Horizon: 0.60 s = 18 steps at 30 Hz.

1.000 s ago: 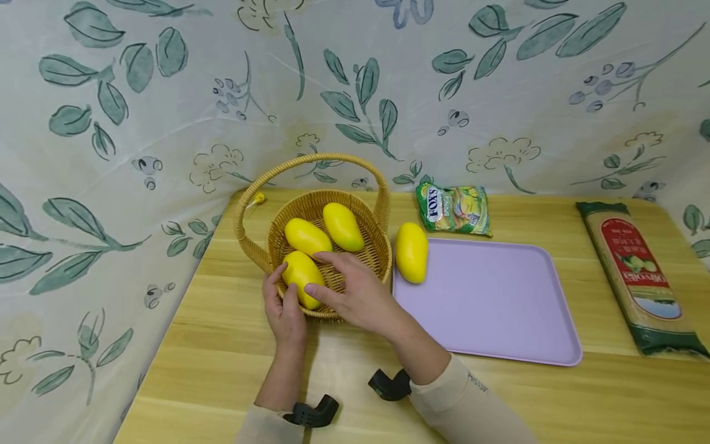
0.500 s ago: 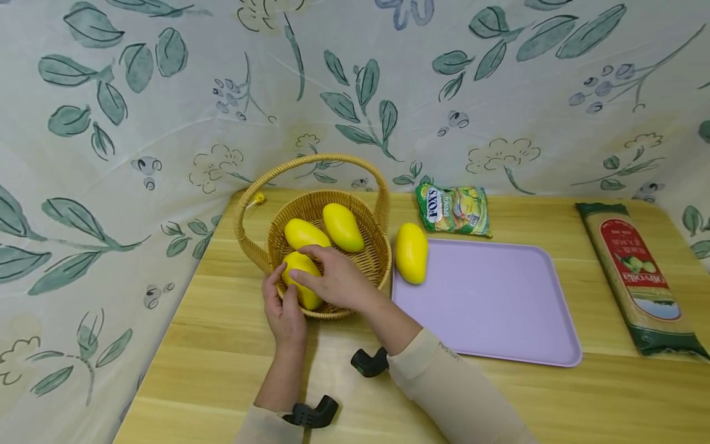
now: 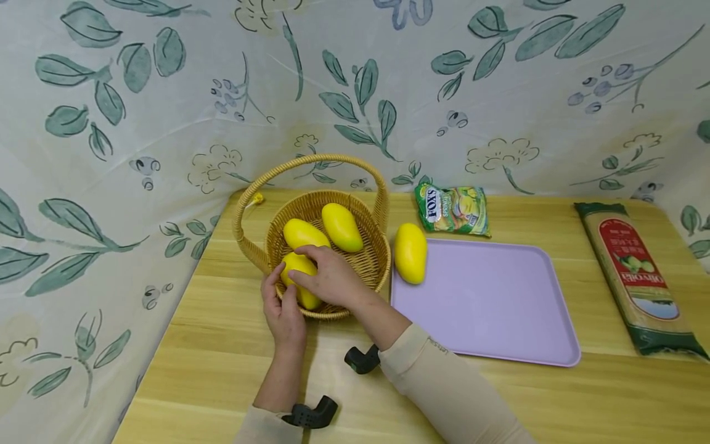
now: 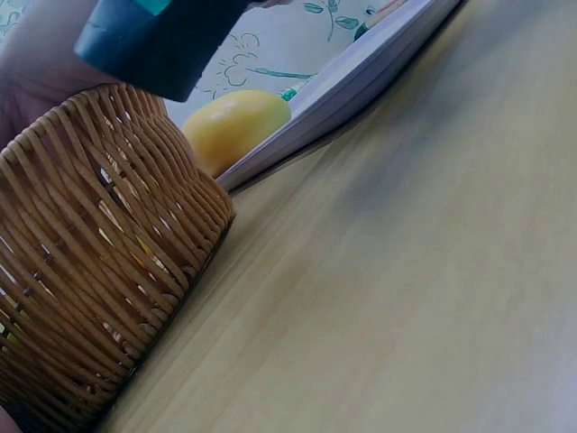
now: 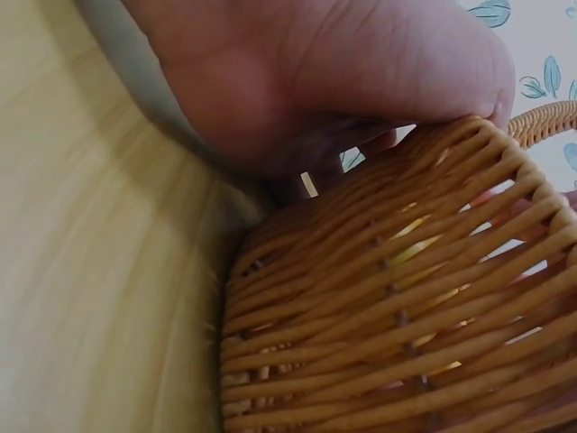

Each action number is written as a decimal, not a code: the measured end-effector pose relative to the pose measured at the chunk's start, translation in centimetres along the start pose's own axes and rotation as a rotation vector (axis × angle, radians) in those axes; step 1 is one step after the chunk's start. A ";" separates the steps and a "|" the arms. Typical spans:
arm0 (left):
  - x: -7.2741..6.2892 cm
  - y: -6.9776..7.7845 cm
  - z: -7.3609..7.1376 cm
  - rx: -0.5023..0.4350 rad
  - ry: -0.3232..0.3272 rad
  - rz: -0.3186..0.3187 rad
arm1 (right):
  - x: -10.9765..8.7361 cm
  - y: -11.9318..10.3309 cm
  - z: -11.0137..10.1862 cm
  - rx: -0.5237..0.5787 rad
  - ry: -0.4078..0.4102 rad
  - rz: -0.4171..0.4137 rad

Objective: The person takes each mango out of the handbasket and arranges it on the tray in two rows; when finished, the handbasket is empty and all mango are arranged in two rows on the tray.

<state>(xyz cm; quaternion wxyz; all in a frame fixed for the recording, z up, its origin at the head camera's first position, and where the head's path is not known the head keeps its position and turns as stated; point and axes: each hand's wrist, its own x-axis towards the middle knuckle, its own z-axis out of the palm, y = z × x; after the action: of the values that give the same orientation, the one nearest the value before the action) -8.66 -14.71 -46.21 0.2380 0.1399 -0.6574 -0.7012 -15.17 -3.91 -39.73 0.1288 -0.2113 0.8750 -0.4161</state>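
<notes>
In the head view a wicker basket (image 3: 367, 264) with a tall arched handle holds three yellow mangoes. My left hand (image 3: 285, 320) grips the basket's front-left rim, its fingertips beside the nearest mango (image 3: 301, 264). Reaching over the front right rim, my right hand (image 3: 337, 279) holds that same mango, thumb on the near side and fingers on the far side. Behind it lie a second mango (image 3: 305, 234) and a third mango (image 3: 342, 227). In the right wrist view the basket's woven wall (image 5: 406, 298) hides the mango and the fingertips.
A fourth mango (image 3: 410, 254) lies against the left edge of a lilac tray (image 3: 488, 302). A green candy bag (image 3: 453, 209) is behind the tray. A long pasta packet (image 3: 638, 277) lies at the right of the wooden table (image 3: 211, 345), and a patterned cloth hangs behind.
My right hand has moved left and closed on the nearest mango; a second ago its thumb and fingers were spread wider. The left hand and basket have stayed put.
</notes>
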 end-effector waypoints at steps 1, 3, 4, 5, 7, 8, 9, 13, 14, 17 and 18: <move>0.0 0.0 0.0 -0.001 -0.004 0.002 | 0.0 0.0 0.0 -0.006 0.004 -0.002; 0.0 0.0 0.0 -0.003 -0.009 0.005 | 0.1 0.0 0.0 -0.016 0.006 -0.003; 0.1 0.0 0.0 -0.005 -0.011 0.008 | 0.1 0.0 0.0 -0.021 0.007 -0.004; 0.1 0.0 0.0 -0.007 -0.013 0.010 | 0.1 0.0 0.1 -0.026 0.006 -0.004; 0.1 -0.1 0.0 -0.006 -0.012 0.014 | 0.1 0.0 0.1 -0.034 0.003 -0.004; 0.1 -0.1 0.0 -0.006 -0.011 0.014 | 0.1 0.0 0.1 -0.039 0.002 -0.003; 0.1 -0.1 0.0 -0.007 -0.010 0.015 | 0.1 0.0 0.1 -0.046 0.001 -0.003; 0.1 -0.2 0.0 -0.010 -0.006 0.017 | 0.1 0.1 0.2 -0.061 -0.003 0.009; 0.1 -0.2 0.0 -0.015 -0.006 0.019 | 0.1 0.1 0.3 -0.062 -0.005 0.012; 0.1 -0.1 0.0 -0.018 -0.006 0.022 | 0.1 0.2 0.3 -0.058 -0.007 0.014; 0.1 -0.1 0.0 -0.020 -0.006 0.023 | 0.1 0.2 0.3 -0.060 -0.008 0.011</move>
<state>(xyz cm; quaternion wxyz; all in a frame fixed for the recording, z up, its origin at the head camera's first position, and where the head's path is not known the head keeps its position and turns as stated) -8.75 -14.73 -46.30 0.2455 0.1280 -0.6525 -0.7054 -15.14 -4.05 -40.09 0.1281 -0.2121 0.8877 -0.3881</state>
